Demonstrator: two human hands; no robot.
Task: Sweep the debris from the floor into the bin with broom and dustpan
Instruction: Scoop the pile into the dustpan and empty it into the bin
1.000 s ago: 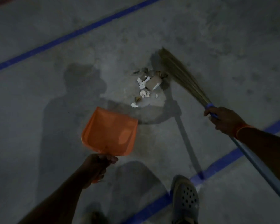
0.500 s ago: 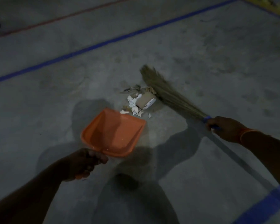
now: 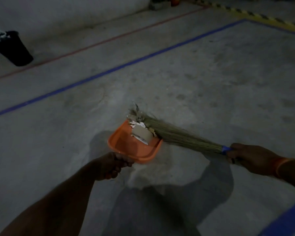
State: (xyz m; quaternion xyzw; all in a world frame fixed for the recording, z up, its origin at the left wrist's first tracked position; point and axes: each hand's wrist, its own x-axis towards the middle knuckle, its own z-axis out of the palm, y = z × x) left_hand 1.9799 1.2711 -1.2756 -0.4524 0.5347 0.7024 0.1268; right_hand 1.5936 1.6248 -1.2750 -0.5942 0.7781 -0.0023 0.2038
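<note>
Black bin (image 3: 14,48) noted far left, well apart, contents indistinct. Left hand (image 3: 111,165) clamped on orange dustpan (image 3: 126,147) handle; pan found holding white debris (image 3: 140,133), some at the lip. Right hand (image 3: 247,156) gripped round broom (image 3: 180,137), bristles against the pile. Judged mid-task: collection nearly complete, emptying outstanding.

A dim industrial or warehouse-type floor: bare concrete (image 3: 211,74) marked with a blue line (image 3: 126,64), a red line (image 3: 99,43) and yellow-black hazard tape (image 3: 255,15), a black bin (image 3: 14,48) by the wall
</note>
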